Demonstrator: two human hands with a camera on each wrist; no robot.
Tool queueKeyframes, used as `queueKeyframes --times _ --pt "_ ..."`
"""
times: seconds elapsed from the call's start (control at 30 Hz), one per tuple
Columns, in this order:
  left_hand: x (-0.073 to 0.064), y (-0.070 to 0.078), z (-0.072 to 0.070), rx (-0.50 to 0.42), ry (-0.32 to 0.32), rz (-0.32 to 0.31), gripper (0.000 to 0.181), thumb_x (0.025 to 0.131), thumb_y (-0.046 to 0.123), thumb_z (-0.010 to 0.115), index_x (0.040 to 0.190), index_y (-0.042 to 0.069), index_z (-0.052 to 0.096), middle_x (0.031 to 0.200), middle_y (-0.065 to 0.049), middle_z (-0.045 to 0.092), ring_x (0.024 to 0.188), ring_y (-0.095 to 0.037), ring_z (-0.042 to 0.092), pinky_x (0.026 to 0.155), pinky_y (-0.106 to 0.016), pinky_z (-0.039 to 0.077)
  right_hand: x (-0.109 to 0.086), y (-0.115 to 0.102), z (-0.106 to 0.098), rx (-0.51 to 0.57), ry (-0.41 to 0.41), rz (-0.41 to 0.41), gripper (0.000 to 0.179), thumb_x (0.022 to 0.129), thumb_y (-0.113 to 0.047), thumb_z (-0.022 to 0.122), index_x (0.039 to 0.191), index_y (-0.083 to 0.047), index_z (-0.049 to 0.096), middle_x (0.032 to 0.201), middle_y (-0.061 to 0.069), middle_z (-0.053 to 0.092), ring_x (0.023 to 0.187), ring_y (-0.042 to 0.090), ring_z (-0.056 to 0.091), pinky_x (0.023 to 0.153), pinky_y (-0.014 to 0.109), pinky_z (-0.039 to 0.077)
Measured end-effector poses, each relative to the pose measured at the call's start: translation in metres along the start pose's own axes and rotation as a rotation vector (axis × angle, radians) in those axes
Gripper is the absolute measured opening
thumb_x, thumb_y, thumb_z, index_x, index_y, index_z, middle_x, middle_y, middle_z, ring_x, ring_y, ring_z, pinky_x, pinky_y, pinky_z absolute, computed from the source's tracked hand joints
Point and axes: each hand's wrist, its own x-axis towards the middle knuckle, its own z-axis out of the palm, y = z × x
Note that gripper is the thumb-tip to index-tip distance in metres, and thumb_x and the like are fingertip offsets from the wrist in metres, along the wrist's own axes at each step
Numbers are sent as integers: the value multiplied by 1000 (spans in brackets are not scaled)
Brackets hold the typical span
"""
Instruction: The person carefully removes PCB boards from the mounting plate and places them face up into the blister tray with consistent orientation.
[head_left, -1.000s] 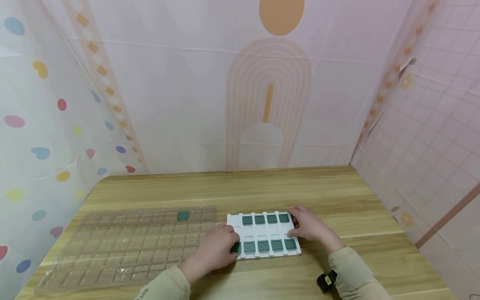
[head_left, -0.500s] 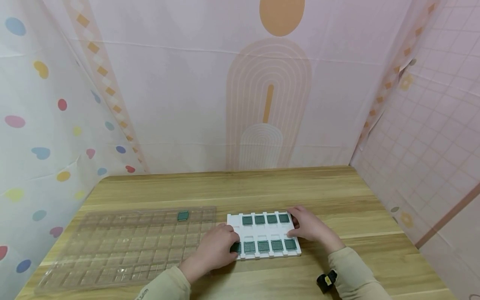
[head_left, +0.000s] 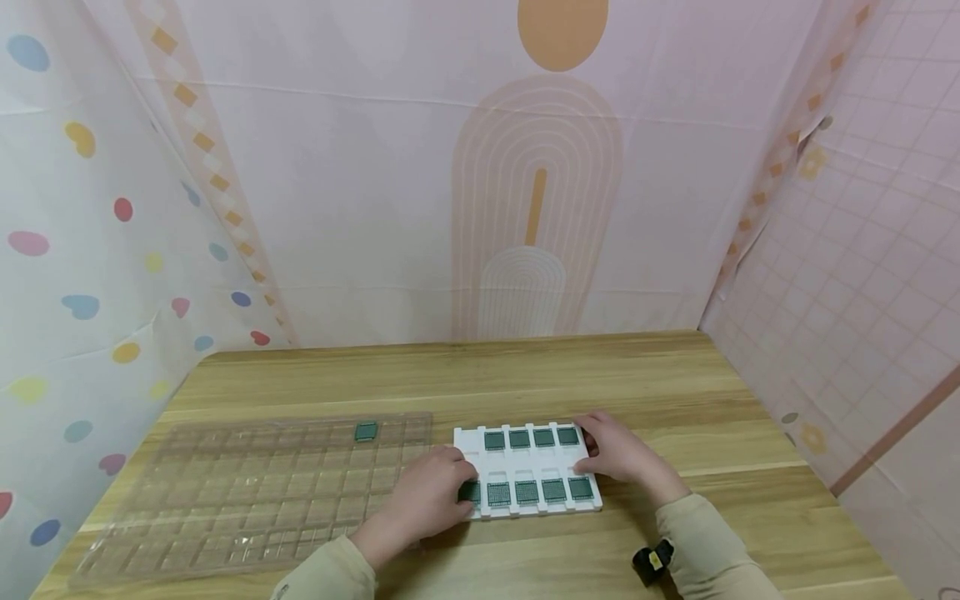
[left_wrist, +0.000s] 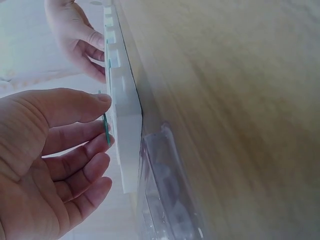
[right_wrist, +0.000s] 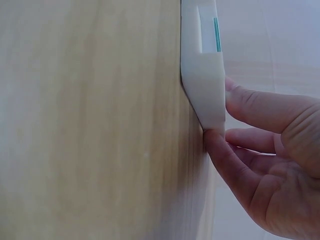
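Pinched between the thumb and fingers of my left hand [head_left: 431, 493] is a small square green circuit board [left_wrist: 106, 129], held at the near-left slot of a white tray [head_left: 525, 458]. The left wrist view shows this board edge-on, tilted close against the tray's top face. Similar green boards [head_left: 527, 492] lie in the tray's two rows; the far-left slot holds none. My right hand [head_left: 617, 450] grips the tray's right end, its thumb on the top face and a finger at the bottom edge in the right wrist view.
A large clear plastic tray [head_left: 300, 492] with many pockets lies to the left, one green board [head_left: 366, 431] in it near the far edge. A small black object with a yellow mark [head_left: 652, 562] sits by my right sleeve. Patterned curtains [head_left: 375, 208] surround the wooden table [head_left: 637, 375].
My left hand has shifted slightly left with the pinched board, showing more of the board's green face. The right hand and the white tray stay still.
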Motion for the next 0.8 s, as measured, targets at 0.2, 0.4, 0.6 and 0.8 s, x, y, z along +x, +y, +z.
queueKeyframes --times 0.2,0.4,0.6,0.8 --pt "-2 -1 -1 -16 5 -28 18 69 16 82 83 10 72 77 4 56 71 -11 47 64 -28 45 -1 0 -1 4 -4 2 72 77 -10 85 136 11 50 129 24 53 96 23 58 87 43 50" --pt "-4 -1 -1 -36 22 -42 21 69 17 84 86 9 73 80 2 60 74 -13 52 68 -32 49 -2 -3 -3 -3 -3 -15 71 77 -13 85 135 10 51 127 23 54 97 23 57 88 43 49" --pt "-5 -2 -2 -41 28 -42 23 69 18 85 87 9 74 81 2 61 75 -13 53 69 -32 49 -3 -5 -4 1 -5 -17 71 77 -13 86 135 11 52 124 21 55 96 23 56 88 44 49" --pt "-4 -3 -2 -56 53 -46 24 68 16 86 88 8 75 83 0 63 76 -14 55 70 -33 51 -1 -4 -2 -6 7 -9 70 77 -11 85 134 11 52 122 20 56 94 21 56 87 42 49"
